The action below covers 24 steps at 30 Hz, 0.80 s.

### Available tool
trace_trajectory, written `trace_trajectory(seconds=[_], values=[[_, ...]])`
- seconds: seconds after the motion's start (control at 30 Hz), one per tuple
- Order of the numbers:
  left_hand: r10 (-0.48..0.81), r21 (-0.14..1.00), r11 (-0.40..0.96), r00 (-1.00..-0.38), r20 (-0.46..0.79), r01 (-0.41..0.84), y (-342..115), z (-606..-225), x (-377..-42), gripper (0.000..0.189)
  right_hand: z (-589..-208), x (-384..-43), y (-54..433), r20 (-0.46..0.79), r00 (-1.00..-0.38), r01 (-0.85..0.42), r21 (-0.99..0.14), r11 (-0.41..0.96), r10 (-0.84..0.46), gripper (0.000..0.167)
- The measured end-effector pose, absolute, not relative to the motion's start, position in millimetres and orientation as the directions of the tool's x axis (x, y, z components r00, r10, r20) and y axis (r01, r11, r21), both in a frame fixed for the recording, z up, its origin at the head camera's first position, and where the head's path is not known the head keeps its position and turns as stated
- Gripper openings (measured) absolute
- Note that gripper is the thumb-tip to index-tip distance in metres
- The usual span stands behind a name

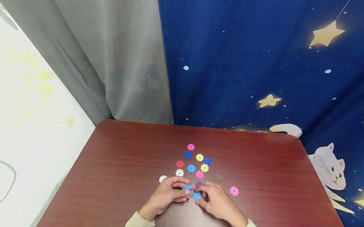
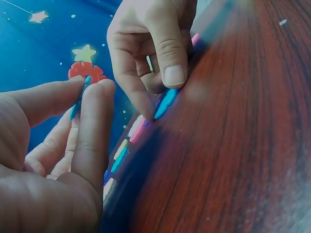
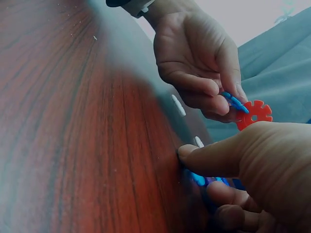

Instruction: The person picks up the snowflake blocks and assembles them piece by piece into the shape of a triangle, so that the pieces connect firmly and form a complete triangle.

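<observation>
My left hand [image 1: 166,194] pinches a light blue notched disc [image 2: 79,102] between thumb and fingertip, held above the table. A red notched disc [image 3: 256,114] is slotted into it at an angle, notch to notch. My right hand [image 1: 216,199] is low at the table, its thumb and a fingertip at opposite edges of another light blue notched disc [image 1: 197,196], which lies flat. Just beyond it, a purple notched disc [image 1: 199,184] is partly hidden by the right fingers.
Several loose notched discs lie beyond the hands on the dark red wooden table [image 1: 122,158], among them a pink one [image 1: 191,147], a yellow one [image 1: 204,168] and a white one [image 1: 179,173]. A brown disc [image 1: 217,177] and a pink disc [image 1: 234,191] lie to the right.
</observation>
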<state>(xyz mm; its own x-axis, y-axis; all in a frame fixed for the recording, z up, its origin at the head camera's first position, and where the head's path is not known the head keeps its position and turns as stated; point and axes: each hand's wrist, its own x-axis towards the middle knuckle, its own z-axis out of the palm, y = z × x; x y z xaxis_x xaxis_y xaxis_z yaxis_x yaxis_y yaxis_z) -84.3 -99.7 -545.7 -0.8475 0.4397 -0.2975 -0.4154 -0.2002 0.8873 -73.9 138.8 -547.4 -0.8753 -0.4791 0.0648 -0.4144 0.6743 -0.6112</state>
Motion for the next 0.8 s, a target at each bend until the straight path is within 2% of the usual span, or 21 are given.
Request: trace_trajectory(seconds=[0.13,0.37,0.6,0.8], values=[[0.441,0.889,-0.197,-0.847,-0.296,-0.413,-100.2,-545.9,-83.4,0.048,-547.2,-73.9,138.7,0.068,-0.878,-0.409,-0.622,0.668,-0.474,0.025],[0.424,0.915,-0.173,-0.866,-0.264,-0.364,-100.3,-548.0,-82.8,0.044,-549.4,-75.3,144.9,0.079,-0.877,-0.368,-0.744,0.557,-0.474,0.019],[0.407,0.933,-0.138,-0.878,-0.252,-0.332,-99.1,-549.7,-83.1,0.043,-541.9,-76.9,150.0,0.052,-0.926,-0.258,-0.809,0.528,-0.373,0.005],[0.386,0.938,-0.120,-0.886,-0.258,-0.326,-99.2,-550.2,-83.4,0.037,-534.6,-78.6,152.8,0.112,-0.931,-0.252,-0.885,0.391,-0.347,0.007]])
